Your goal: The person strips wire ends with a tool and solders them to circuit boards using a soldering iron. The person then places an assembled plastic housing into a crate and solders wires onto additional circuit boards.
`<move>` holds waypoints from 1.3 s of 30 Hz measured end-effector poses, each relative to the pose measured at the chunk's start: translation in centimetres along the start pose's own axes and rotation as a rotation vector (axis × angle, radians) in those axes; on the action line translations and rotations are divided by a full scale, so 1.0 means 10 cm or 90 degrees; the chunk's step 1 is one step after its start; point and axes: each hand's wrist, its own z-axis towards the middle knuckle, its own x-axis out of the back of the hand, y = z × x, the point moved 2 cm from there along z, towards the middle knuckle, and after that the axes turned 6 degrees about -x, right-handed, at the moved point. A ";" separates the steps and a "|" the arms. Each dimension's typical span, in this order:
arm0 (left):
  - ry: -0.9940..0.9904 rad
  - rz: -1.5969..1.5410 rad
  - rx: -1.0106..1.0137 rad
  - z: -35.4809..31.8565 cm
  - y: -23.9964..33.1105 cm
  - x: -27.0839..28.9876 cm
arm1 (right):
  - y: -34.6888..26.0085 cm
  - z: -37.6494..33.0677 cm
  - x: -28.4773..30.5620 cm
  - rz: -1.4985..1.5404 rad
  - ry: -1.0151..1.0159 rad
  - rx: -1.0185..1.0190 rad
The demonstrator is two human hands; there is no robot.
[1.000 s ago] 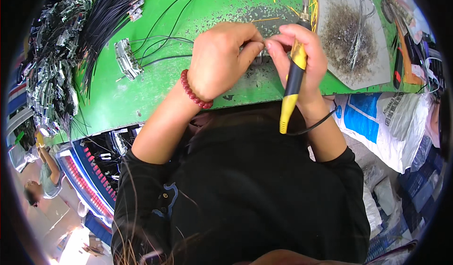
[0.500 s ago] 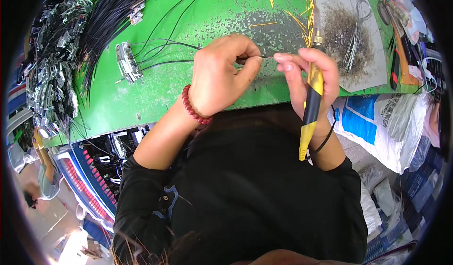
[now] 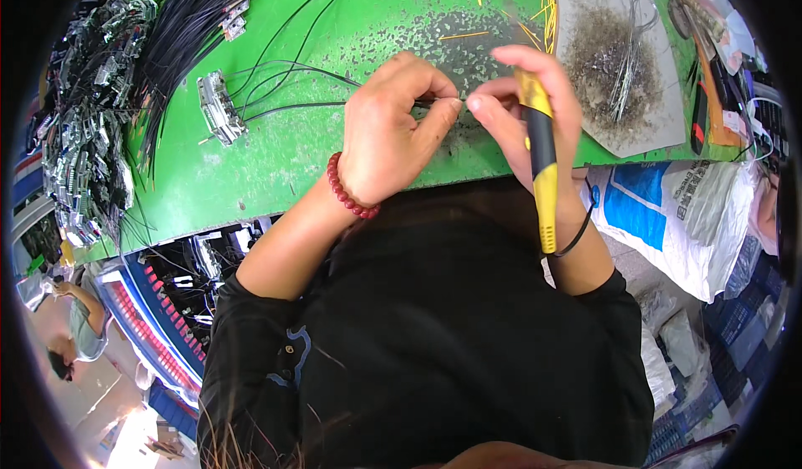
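CAUTION: IRON HELD BESIDE PINCHED WIRES

Your left hand (image 3: 393,126) is closed, thumb against index finger, on the black wires (image 3: 301,106), which trail leftward from it to a silvery part (image 3: 220,108). Your right hand (image 3: 551,118) grips the yellow-and-black soldering iron (image 3: 545,152); whether its thumb and fingertips, just beside the left hand, also pinch a wire end cannot be told. The iron's tip cannot be made out; if hot, a turn of the right wrist could burn fingers or scorch wires. A slack left pinch could let the wires slip out of alignment.
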 end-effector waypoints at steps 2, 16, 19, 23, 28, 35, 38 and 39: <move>-0.001 0.006 0.001 -0.01 -0.01 -0.02 | 0.09 0.03 -0.03 0.010 0.000 -0.002; -0.098 0.197 -0.067 0.00 -0.14 -0.05 | 0.15 -0.23 0.33 0.017 0.009 -0.089; -0.130 0.173 -0.023 0.06 -0.15 -0.04 | 0.20 -0.26 0.40 0.044 0.064 -0.013; -0.186 0.197 0.021 0.14 -0.13 -0.01 | 0.32 -0.30 0.48 0.038 0.085 0.010; -0.214 0.247 0.028 0.16 -0.12 -0.01 | 0.35 -0.33 0.44 0.072 0.063 -0.007; -0.252 0.290 0.035 0.19 -0.09 -0.01 | 0.35 -0.31 0.44 0.046 0.022 0.007; -0.255 0.289 0.034 0.19 -0.09 0.00 | 0.34 -0.32 0.44 0.010 0.004 -0.026; -0.256 0.289 0.033 0.18 -0.10 -0.01 | 0.34 -0.32 0.44 0.007 0.002 -0.024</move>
